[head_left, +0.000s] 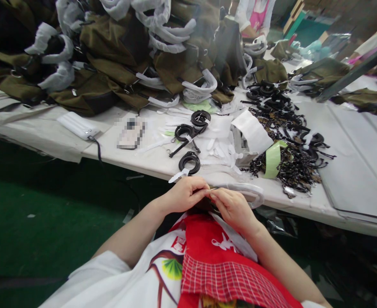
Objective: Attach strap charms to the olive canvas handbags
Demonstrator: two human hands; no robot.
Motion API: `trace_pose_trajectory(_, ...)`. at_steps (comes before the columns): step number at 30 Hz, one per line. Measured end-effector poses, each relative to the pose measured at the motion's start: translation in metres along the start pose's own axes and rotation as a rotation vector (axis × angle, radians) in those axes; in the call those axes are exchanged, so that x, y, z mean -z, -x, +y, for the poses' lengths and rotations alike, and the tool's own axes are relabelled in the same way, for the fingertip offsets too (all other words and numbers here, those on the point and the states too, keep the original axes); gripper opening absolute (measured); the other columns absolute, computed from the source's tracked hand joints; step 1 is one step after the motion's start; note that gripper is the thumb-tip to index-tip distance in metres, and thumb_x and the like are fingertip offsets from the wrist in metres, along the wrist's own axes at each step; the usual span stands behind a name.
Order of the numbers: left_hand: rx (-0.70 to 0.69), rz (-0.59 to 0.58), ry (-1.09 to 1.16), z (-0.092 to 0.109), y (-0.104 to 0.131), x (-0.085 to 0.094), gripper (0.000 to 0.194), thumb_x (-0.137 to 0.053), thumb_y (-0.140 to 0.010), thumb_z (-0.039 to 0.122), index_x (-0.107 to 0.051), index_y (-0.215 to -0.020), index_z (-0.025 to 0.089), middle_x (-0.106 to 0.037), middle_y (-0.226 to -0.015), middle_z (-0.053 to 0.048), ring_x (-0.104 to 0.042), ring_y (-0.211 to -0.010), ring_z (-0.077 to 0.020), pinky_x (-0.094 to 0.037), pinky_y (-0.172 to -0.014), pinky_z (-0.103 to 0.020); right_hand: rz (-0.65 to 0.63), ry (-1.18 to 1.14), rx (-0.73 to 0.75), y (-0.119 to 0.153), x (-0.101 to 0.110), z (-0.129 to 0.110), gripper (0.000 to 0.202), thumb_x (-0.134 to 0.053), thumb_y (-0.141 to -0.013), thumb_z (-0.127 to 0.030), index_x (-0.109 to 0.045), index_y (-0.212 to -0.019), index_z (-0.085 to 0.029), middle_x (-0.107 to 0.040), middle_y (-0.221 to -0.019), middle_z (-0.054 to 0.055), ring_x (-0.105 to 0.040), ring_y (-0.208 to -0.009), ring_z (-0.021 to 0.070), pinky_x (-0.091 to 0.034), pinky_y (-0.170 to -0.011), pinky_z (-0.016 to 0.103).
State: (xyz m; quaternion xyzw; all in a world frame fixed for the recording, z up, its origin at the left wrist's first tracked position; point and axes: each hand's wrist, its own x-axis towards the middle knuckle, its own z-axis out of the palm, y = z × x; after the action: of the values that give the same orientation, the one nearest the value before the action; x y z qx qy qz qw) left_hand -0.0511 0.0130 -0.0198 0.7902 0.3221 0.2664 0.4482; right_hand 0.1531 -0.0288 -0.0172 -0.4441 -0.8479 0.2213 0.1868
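My left hand and my right hand meet in front of the red apron, at the table's front edge. The fingertips of both are pinched together around something small and thin that I cannot make out. A plastic-wrapped handle curves out beside my right hand. Just beyond my left hand lies a coiled black strap with a white tag. Two more coils, a black strap and another black strap, lie farther back.
Olive bags with wrapped handles are piled along the back of the table. A phone and a white power bank lie left. Tangled black straps heap at right. Behind, a person in a pink apron stands.
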Motion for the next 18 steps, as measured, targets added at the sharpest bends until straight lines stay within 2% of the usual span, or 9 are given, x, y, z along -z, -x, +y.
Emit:
trace_pose_trajectory(10,-0.031,-0.044,0.043,0.0003,-0.0011,0.0003,0.024,-0.049,-0.093,0.026,-0.066,-0.079,0.015,-0.065,-0.074,-0.003,-0.057,-0.07,-0.0132,-0.043,-0.068,-0.024,-0.068,0.018,0.036,-0.0011,0.0009,0.001,0.033,-0.036,-0.103,-0.027,-0.061,-0.084,-0.019,-0.067,-0.079,0.005,-0.059,-0.072,0.0173,-0.041,-0.066,0.029)
trace_pose_trajectory(18,0.036,-0.017,0.132,-0.0052,-0.0021,-0.0071,0.028,-0.051,-0.092,0.032,-0.064,-0.074,0.015,-0.063,-0.067,-0.002,-0.056,-0.065,-0.0129,-0.045,-0.064,-0.024,-0.093,-0.031,0.042,-0.0045,0.0,0.0022,0.034,-0.036,-0.102,-0.027,-0.058,-0.078,-0.02,-0.063,-0.071,0.003,-0.055,-0.065,0.0155,-0.036,-0.062,0.027)
